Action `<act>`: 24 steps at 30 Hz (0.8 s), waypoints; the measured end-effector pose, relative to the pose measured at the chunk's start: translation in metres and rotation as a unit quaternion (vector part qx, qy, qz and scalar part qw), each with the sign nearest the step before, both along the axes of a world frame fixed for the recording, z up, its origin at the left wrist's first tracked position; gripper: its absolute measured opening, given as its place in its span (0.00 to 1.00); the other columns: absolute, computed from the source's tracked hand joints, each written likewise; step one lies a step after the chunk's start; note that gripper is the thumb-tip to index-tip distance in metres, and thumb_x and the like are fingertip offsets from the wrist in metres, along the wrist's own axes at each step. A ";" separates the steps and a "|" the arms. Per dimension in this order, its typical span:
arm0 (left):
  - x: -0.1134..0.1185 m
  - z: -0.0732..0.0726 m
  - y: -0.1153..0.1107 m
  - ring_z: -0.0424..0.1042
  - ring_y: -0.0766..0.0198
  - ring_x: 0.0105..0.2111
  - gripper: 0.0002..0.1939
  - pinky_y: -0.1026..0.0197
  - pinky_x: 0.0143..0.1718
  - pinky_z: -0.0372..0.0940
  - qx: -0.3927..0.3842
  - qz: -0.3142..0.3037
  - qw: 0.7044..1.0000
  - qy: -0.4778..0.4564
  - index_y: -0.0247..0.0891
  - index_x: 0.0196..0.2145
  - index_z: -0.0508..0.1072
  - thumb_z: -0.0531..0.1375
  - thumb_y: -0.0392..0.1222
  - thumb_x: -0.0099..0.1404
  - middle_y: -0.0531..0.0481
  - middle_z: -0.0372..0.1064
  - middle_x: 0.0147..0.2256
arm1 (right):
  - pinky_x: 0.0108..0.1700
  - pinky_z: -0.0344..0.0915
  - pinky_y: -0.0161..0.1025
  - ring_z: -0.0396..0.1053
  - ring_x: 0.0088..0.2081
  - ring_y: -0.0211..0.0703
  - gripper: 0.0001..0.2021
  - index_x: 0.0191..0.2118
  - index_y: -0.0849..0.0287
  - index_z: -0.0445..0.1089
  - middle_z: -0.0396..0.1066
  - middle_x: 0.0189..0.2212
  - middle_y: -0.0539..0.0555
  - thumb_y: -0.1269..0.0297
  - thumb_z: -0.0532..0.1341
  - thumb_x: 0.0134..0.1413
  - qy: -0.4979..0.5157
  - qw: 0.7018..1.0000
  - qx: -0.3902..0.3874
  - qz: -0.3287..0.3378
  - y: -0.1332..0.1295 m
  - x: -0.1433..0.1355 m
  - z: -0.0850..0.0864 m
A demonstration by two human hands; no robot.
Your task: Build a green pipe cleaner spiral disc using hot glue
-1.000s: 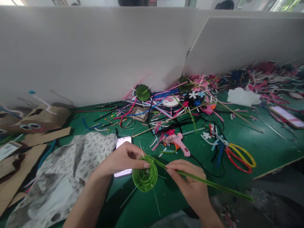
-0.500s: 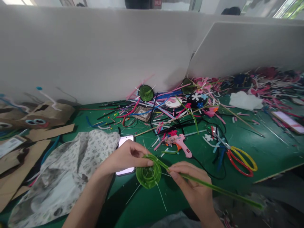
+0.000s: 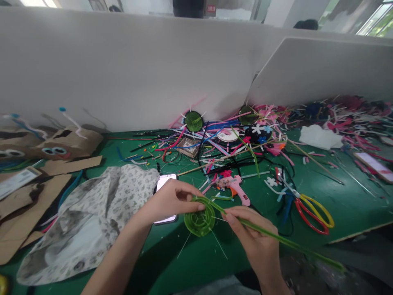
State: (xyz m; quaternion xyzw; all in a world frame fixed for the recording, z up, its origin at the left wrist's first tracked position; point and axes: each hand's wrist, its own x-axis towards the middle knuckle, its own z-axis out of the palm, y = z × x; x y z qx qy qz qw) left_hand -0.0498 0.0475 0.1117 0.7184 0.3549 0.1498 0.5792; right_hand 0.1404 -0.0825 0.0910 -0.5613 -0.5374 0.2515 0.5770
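A round green coil of pipe cleaner (image 3: 199, 226), woven over thin white spokes that stick out past its rim, is pinched at its upper edge by my left hand (image 3: 178, 200). My right hand (image 3: 253, 233) grips the long loose green pipe cleaner (image 3: 294, 245), which runs from the coil's top edge through my fingers to the lower right. Just beyond my hands lies a pink glue gun (image 3: 238, 187). A lit phone (image 3: 166, 219) rests on the table partly behind my left wrist.
Red-and-yellow-handled scissors (image 3: 315, 215) lie at the right. A patterned cloth (image 3: 104, 213) and cardboard pieces (image 3: 49, 200) cover the left. Paper-bag figures with eyes (image 3: 66, 143), pipe-cleaner scraps (image 3: 215, 139) and another green disc (image 3: 194, 121) sit along the white partition (image 3: 138, 73).
The camera view has shifted slightly, so most things sit a little further right. Both hands keep their grips; the coil looks turned and tilted a bit differently.
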 end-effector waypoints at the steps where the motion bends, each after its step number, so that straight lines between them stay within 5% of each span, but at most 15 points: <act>1: 0.000 -0.001 0.000 0.54 0.72 0.19 0.15 0.69 0.18 0.49 -0.004 0.002 1.000 -0.004 0.34 0.34 0.81 0.68 0.48 0.54 0.54 0.63 0.18 | 0.36 0.75 0.37 0.76 0.35 0.43 0.06 0.35 0.53 0.77 0.77 0.34 0.52 0.70 0.63 0.55 0.002 1.000 0.000 0.001 0.000 0.000 0.000; 11: -0.003 -0.003 0.003 0.59 0.70 0.20 0.17 0.67 0.20 0.53 0.034 0.053 0.998 -0.012 0.33 0.36 0.81 0.65 0.51 0.57 0.51 0.67 0.22 | 0.39 0.75 0.39 0.76 0.39 0.47 0.14 0.46 0.53 0.76 0.77 0.41 0.55 0.61 0.55 0.63 -0.017 0.999 -0.047 -0.022 -0.007 -0.007 0.000; 16: -0.003 -0.005 0.002 0.54 0.72 0.19 0.18 0.68 0.18 0.48 0.067 0.091 0.993 -0.019 0.37 0.41 0.80 0.67 0.50 0.56 0.56 0.60 0.19 | 0.39 0.76 0.38 0.77 0.38 0.46 0.15 0.45 0.55 0.76 0.78 0.40 0.56 0.57 0.55 0.63 0.012 0.995 -0.089 -0.051 -0.007 -0.012 -0.002; 24: -0.003 -0.005 0.002 0.55 0.72 0.19 0.17 0.67 0.19 0.48 0.047 0.086 0.994 -0.048 0.34 0.37 0.80 0.67 0.50 0.56 0.54 0.62 0.20 | 0.42 0.75 0.40 0.76 0.41 0.48 0.15 0.45 0.56 0.77 0.77 0.41 0.57 0.57 0.55 0.63 0.022 0.995 -0.085 -0.047 -0.012 -0.014 -0.002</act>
